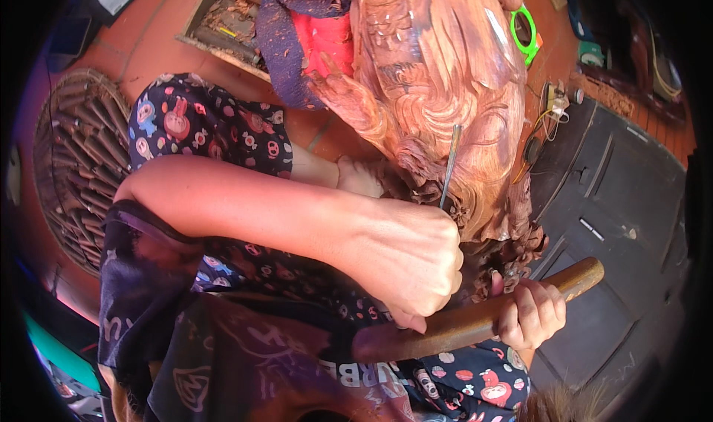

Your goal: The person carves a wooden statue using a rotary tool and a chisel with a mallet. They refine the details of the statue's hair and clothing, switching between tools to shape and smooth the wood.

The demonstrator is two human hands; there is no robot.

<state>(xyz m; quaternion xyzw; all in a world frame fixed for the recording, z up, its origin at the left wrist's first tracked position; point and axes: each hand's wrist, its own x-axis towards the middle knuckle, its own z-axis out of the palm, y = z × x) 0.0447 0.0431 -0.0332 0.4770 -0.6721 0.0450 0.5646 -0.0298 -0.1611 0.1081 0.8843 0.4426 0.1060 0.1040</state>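
A large reddish-brown wood carving [423, 58] with flowing, curled grooves fills the upper middle. My left hand [408, 255] is closed in a fist at its near end, gripping a chisel. The chisel's thin metal blade [450, 168] points away from me, its tip against the carved surface; the fist hides its handle. To the right, the fingers of my right hand [533, 314] wrap around a thick, worn wooden mallet [445, 331]. The mallet lies slantwise, one end close below my left fist and the other sticking out past my right hand.
At left, a round woven basket [46, 129] holds many chisels. A wooden box [194, 32] with shavings and a dark cloth [282, 73] lie at the upper left. A bright green ring [526, 37] is beside the carving. Dark panel [609, 221] at right. Bare foot [360, 177] beside the carving.
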